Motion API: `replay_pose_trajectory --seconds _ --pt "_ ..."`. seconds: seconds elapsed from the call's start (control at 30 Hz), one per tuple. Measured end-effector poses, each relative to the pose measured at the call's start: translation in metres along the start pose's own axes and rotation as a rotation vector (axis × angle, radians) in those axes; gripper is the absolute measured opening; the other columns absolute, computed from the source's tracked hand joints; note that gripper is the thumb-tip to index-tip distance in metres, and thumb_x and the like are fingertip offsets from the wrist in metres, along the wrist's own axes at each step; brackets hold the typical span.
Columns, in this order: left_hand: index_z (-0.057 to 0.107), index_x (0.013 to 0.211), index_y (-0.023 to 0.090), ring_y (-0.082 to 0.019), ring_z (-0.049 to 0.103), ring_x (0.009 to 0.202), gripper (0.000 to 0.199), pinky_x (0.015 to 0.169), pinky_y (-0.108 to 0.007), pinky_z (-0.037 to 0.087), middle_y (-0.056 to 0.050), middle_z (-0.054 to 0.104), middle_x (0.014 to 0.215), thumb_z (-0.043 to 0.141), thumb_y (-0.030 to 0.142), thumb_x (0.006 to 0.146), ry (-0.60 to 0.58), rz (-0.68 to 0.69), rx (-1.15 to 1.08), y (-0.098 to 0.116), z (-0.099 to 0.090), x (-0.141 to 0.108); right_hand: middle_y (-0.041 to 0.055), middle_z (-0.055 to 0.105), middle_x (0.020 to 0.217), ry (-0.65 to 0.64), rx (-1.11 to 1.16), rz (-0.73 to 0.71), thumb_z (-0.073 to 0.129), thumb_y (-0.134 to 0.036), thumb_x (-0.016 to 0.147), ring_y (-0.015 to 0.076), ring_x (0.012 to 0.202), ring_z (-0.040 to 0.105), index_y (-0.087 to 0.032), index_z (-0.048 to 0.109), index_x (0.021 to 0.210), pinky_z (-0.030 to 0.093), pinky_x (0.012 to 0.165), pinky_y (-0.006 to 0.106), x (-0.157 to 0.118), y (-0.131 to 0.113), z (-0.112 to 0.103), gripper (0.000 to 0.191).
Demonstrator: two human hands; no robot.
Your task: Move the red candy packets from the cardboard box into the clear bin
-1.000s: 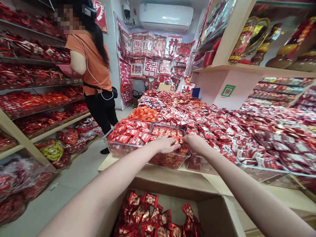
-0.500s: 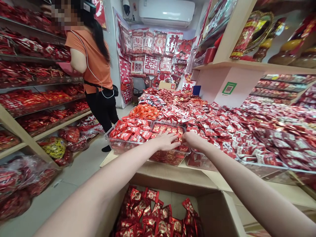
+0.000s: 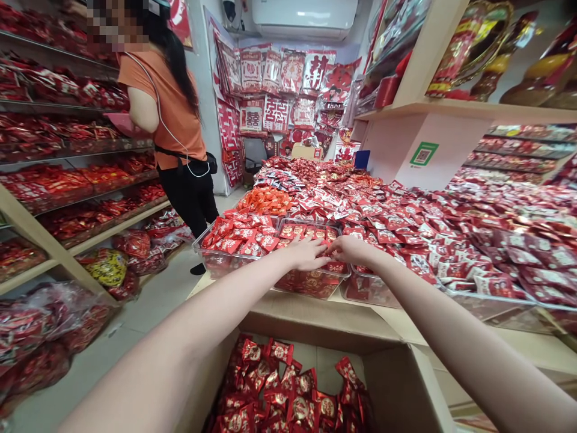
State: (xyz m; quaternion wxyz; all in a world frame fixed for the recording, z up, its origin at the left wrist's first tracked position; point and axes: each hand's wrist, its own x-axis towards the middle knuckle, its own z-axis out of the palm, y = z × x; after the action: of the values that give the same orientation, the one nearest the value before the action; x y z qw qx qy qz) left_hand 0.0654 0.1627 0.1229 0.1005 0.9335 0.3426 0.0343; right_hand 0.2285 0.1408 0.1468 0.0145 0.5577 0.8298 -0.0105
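Observation:
Both of my hands are over a clear plastic bin (image 3: 311,282) of red wrapped packets at the table's front edge. My left hand (image 3: 307,254) lies palm down on the packets, its fingers spread. Beside it, my right hand (image 3: 349,248) bends its fingers down onto packets at the bin's right side; the fingertips are partly hidden and whether they grip one does not show. Below my forearms stands an open cardboard box (image 3: 387,385) with loose red and gold packets (image 3: 300,409) inside.
Another clear bin (image 3: 225,261) of red packets adjoins on the left. Heaps of packets (image 3: 406,222) cover the table behind and to the right. A person in an orange shirt (image 3: 166,108) stands at the left shelves. Filled plastic bags (image 3: 40,325) lie on the floor.
My right hand has shifted slightly and its fingers now reach closer to my left hand's fingers. My left hand stays on the packets. The view has moved slightly.

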Motion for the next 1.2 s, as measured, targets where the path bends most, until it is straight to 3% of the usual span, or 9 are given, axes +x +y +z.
replay_pose_trajectory --seconds 0.17,0.27,0.43,0.53,0.63,0.7,0.83,1.0,1.2 --pt "0.045 0.118 0.02 -0.022 0.034 0.117 0.039 0.098 -0.043 0.023 -0.007 0.044 0.126 0.037 0.02 0.079 0.413 0.101 0.067 0.0 -0.008 -0.015 0.006 0.066 0.09 0.096 0.044 0.05 0.048 -0.015 0.072 0.0163 0.08 0.059 -0.018 0.063 0.097 0.041 0.071 0.022 -0.014 0.003 -0.005 0.029" --pt "0.054 0.106 0.014 -0.019 0.047 0.104 0.032 0.091 -0.036 0.034 -0.008 0.056 0.109 0.039 0.015 0.077 0.615 0.137 0.006 0.001 -0.017 -0.029 0.0049 0.066 0.091 0.143 0.083 0.012 0.045 -0.02 0.077 0.0152 0.08 0.058 -0.017 0.064 0.093 0.041 0.072 0.021 -0.025 0.002 -0.007 0.025" --pt "0.058 0.094 0.017 -0.016 0.053 0.088 0.024 0.082 -0.033 0.041 -0.006 0.062 0.092 0.04 0.014 0.078 0.766 0.191 -0.15 0.012 -0.014 -0.068 0.0071 0.063 0.086 0.299 0.082 -0.057 0.046 -0.022 0.078 0.0156 0.079 0.056 -0.015 0.066 0.083 0.04 0.072 0.023 -0.048 -0.013 0.001 0.021" --pt "0.06 0.091 0.019 -0.015 0.054 0.082 0.023 0.077 -0.03 0.042 -0.005 0.061 0.085 0.041 0.015 0.077 0.726 0.18 -0.287 0.026 0.004 -0.099 0.0068 0.061 0.083 0.409 0.072 -0.054 0.043 -0.023 0.08 0.0149 0.077 0.054 -0.015 0.064 0.084 0.039 0.071 0.024 -0.058 -0.03 0.008 0.022" --pt "0.061 0.089 0.019 -0.015 0.055 0.078 0.024 0.074 -0.03 0.044 -0.006 0.061 0.082 0.042 0.015 0.076 0.63 0.104 -0.458 0.047 0.031 -0.125 0.0067 0.062 0.078 0.409 -0.003 -0.109 0.044 -0.023 0.081 0.0162 0.076 0.051 -0.016 0.064 0.083 0.036 0.073 0.026 -0.056 -0.044 0.014 0.022" --pt "0.063 0.09 0.021 -0.016 0.056 0.076 0.027 0.071 -0.029 0.044 -0.006 0.062 0.08 0.041 0.014 0.075 0.486 0.087 -0.549 0.061 0.051 -0.137 0.0068 0.063 0.079 0.378 -0.051 -0.11 0.042 -0.022 0.081 0.017 0.075 0.051 -0.017 0.064 0.085 0.035 0.073 0.028 -0.045 -0.049 0.014 0.023" --pt "0.063 0.095 0.025 -0.018 0.058 0.075 0.035 0.072 -0.028 0.043 -0.006 0.065 0.08 0.041 0.011 0.073 0.205 0.198 -0.523 0.08 0.083 -0.151 0.007 0.066 0.082 0.234 -0.099 -0.072 0.042 -0.02 0.08 0.018 0.076 0.053 -0.017 0.064 0.088 0.032 0.075 0.029 -0.019 -0.051 0.008 0.024" --pt "0.063 0.095 0.026 -0.017 0.06 0.073 0.037 0.069 -0.026 0.044 -0.004 0.065 0.078 0.041 0.008 0.071 0.178 0.228 -0.434 0.075 0.101 -0.154 0.0029 0.067 0.069 0.065 -0.111 -0.084 0.052 -0.022 0.073 0.0156 0.067 0.055 -0.021 0.068 0.076 0.035 0.068 0.024 -0.004 -0.053 0.002 0.016" --pt "0.063 0.094 0.024 -0.016 0.059 0.074 0.036 0.07 -0.025 0.044 -0.003 0.066 0.081 0.04 0.008 0.071 0.196 0.206 -0.397 0.067 0.107 -0.154 0.0048 0.067 0.074 -0.014 -0.157 -0.044 0.051 -0.02 0.073 0.0179 0.071 0.055 -0.021 0.067 0.073 0.037 0.065 0.026 0.0 -0.06 0.0 0.016"
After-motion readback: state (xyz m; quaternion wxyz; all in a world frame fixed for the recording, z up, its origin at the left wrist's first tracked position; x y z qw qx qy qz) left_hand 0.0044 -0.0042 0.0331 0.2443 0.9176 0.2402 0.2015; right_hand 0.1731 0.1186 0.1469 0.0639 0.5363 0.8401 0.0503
